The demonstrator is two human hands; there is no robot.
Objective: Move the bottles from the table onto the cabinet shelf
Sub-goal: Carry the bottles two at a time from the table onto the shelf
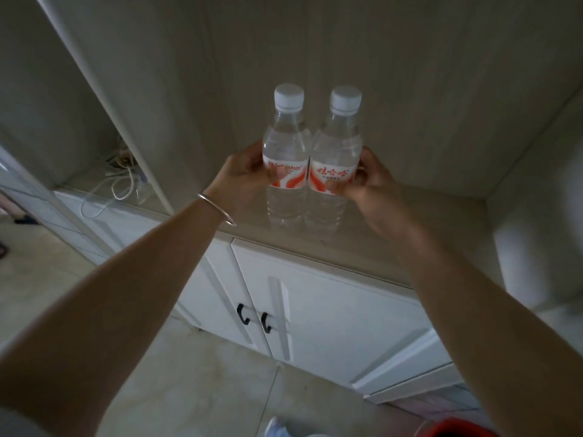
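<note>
Two clear water bottles with white caps and red-and-white labels stand upright side by side, touching each other. My left hand (pixel 244 176) grips the left bottle (pixel 285 143) around its label. My right hand (pixel 367 184) grips the right bottle (pixel 337 149) the same way. Both bottles are over the beige cabinet shelf (pixel 394 234), near its front edge; whether their bases touch the shelf I cannot tell. A silver bangle sits on my left wrist.
The shelf recess has a back wall and a right side wall (pixel 536 171). A vertical divider (pixel 126 121) separates a left compartment holding tangled white cables (pixel 120 181). Below are white cabinet doors with black handles (pixel 254 318). A red bucket rim (pixel 457 428) is on the floor.
</note>
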